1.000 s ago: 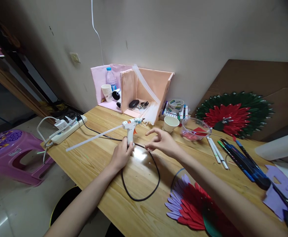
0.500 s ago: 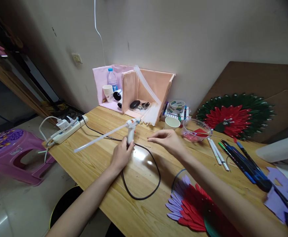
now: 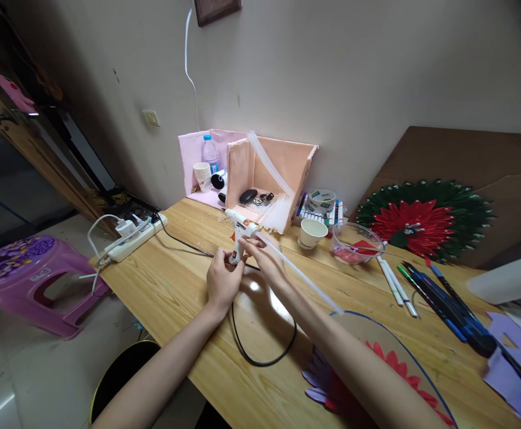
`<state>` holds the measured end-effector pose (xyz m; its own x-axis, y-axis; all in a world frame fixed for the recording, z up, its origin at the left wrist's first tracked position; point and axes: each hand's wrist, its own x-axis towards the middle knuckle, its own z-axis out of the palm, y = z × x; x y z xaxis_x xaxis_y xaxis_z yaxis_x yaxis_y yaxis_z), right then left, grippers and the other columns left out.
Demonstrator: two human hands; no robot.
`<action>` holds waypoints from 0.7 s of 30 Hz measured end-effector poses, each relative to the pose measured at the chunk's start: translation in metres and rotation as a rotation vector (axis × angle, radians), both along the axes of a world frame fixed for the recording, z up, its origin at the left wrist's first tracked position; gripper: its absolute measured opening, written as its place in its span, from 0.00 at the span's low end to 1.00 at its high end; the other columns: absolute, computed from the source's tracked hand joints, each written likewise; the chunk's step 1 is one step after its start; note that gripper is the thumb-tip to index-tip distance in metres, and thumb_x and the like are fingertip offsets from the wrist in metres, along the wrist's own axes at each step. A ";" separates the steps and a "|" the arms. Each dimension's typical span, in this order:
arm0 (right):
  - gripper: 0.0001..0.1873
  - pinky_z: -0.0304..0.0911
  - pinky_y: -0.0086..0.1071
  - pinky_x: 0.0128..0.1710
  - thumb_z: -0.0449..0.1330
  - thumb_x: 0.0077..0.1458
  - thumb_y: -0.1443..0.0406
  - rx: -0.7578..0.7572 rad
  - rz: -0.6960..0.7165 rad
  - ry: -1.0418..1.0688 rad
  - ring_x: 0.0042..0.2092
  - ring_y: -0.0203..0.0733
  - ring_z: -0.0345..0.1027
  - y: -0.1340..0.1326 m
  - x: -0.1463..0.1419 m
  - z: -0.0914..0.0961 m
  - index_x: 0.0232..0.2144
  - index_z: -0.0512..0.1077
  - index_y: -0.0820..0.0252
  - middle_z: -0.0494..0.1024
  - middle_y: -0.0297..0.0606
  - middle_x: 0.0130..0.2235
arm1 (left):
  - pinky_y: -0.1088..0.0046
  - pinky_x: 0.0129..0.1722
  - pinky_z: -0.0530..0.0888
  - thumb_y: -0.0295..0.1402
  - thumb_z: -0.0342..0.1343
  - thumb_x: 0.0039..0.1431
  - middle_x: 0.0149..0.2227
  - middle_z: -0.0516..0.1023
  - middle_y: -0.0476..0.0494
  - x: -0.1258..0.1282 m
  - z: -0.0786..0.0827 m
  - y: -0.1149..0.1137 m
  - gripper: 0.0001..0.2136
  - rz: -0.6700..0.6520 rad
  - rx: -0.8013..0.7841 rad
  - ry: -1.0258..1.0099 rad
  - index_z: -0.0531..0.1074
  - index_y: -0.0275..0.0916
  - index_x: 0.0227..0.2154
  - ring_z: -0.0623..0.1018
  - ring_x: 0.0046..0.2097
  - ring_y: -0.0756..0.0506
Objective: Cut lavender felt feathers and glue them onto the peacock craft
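Over the table (image 3: 180, 280), the left hand (image 3: 224, 286) holds the glue gun (image 3: 239, 221) low on its handle; the right hand (image 3: 264, 257) touches it, its grip unclear. The step seems repositioning; next calls for steady support.

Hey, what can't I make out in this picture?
In the head view:
Where the black cord meets the glue gun: hidden by the left hand.
Part of the red-and-purple flower: behind the right forearm.
Dark object on the wall: cut by the top edge.
End of the scissors: cut by the right edge.
Bottle label: too small to read.
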<state>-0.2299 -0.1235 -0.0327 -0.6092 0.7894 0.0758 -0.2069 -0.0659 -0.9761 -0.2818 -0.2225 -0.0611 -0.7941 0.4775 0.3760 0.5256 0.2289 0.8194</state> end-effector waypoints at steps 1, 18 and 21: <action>0.18 0.65 0.30 0.30 0.68 0.35 0.57 -0.042 0.014 0.033 0.32 0.40 0.71 -0.001 0.000 0.000 0.28 0.74 0.63 0.78 0.38 0.29 | 0.74 0.31 0.68 0.39 0.57 0.51 0.31 0.73 0.48 0.000 0.000 0.000 0.10 0.024 0.007 0.024 0.64 0.41 0.31 0.73 0.31 0.48; 0.14 0.70 0.34 0.37 0.65 0.41 0.60 -0.162 -0.107 0.132 0.30 0.37 0.73 0.002 0.012 0.002 0.29 0.77 0.64 0.80 0.40 0.30 | 0.74 0.30 0.69 0.35 0.58 0.50 0.30 0.68 0.50 -0.004 -0.001 -0.003 0.09 0.160 0.052 0.107 0.63 0.41 0.27 0.71 0.30 0.49; 0.13 0.69 0.36 0.40 0.61 0.47 0.60 0.098 -0.092 0.141 0.37 0.41 0.74 0.008 0.020 0.007 0.34 0.76 0.63 0.80 0.42 0.35 | 0.74 0.31 0.69 0.35 0.59 0.49 0.31 0.68 0.49 -0.003 -0.001 -0.003 0.09 0.158 0.063 0.100 0.63 0.41 0.28 0.72 0.31 0.49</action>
